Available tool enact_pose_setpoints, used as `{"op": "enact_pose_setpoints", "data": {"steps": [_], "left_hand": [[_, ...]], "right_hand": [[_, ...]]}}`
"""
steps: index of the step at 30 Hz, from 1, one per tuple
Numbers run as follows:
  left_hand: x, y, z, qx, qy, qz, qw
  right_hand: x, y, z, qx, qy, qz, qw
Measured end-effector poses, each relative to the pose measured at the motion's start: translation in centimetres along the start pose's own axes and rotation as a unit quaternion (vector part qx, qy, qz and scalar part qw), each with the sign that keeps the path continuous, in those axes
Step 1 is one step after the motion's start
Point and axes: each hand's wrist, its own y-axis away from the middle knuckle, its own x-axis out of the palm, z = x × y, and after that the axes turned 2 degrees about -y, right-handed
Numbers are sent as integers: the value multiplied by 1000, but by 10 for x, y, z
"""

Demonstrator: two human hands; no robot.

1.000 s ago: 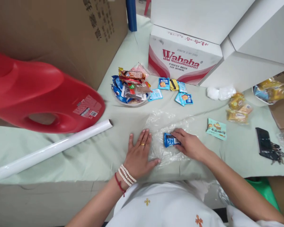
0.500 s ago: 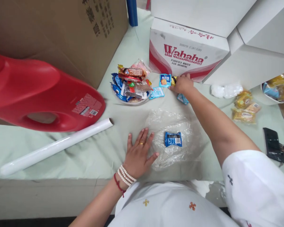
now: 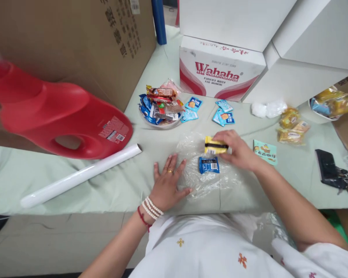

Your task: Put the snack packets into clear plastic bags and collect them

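Note:
My right hand [image 3: 234,150] pinches a small yellow snack packet [image 3: 216,145] with a dark band, held just above a blue wrapped snack [image 3: 208,165]. That blue snack lies on a clear plastic bag [image 3: 191,181] spread over the cloth. My left hand [image 3: 168,181] rests flat with its fingers spread, at the bag's left edge. Behind the bag stands a bowl [image 3: 159,125] heaped with wrapped snacks. Light-blue packets [image 3: 193,104] lie to the right of the bowl, and more blue packets [image 3: 223,117] sit farther right.
A red jug [image 3: 75,116] and a white tube [image 3: 84,175] lie on the left, beside a brown carton [image 3: 75,46]. At the back is a Wahaha box [image 3: 220,71]. Toward the right are a green card [image 3: 265,151], yellow packets [image 3: 291,135], a phone [image 3: 326,166] and keys [image 3: 346,180].
My right hand has come back from beside the Wahaha box, bringing the yellow packet over the plastic bag. My left hand stays flat at the bag's edge. The view has shifted slightly.

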Motion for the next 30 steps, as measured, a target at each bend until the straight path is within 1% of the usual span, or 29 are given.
{"op": "enact_pose_setpoints", "data": {"steps": [3, 5, 7, 8, 10, 13, 16, 19, 21, 23, 25, 26, 27, 29, 30], "left_hand": [[-4, 5, -1, -2, -15, -40, 999], [-9, 7, -4, 12, -31, -84, 996], [-14, 6, -8, 40, -44, -111, 992], [-16, 4, -10, 55, -48, -112, 991], [-17, -1, -12, 80, -50, -87, 992], [-11, -7, -10, 71, -40, -29, 996], [0, -7, -6, 42, -34, -2, 999], [8, -5, -3, 35, -32, -10, 999], [7, -3, -3, 40, -31, -35, 998], [2, 1, -3, 54, -32, -92, 994], [-6, 8, -5, 97, -18, -164, 981], [-10, 13, -6, 132, 0, -189, 973], [-13, 17, -8, 173, 20, -200, 964], [-14, 24, -13, 248, 51, -180, 950], [-12, 26, -16, 270, 55, -160, 948]], "right_hand": [[28, 31, 17, 22, -24, 50, 998], [42, 38, 19, 45, -17, 87, 995], [50, 36, 20, 71, 12, 112, 991], [52, 33, 21, 85, 36, 122, 988], [54, 26, 25, 112, 91, 146, 979], [51, 17, 33, 128, 147, 175, 965], [46, 10, 38, 127, 169, 159, 964], [49, 4, 37, 135, 176, 143, 965], [54, 2, 36, 136, 167, 152, 965], [56, 6, 35, 124, 147, 148, 970], [50, 21, 36, 97, 109, 107, 983], [45, 33, 37, 81, 84, 74, 990], [38, 47, 38, 69, 56, 39, 995], [26, 82, 41, 65, 4, -14, 998], [24, 100, 42, 73, -12, -26, 997]]}}
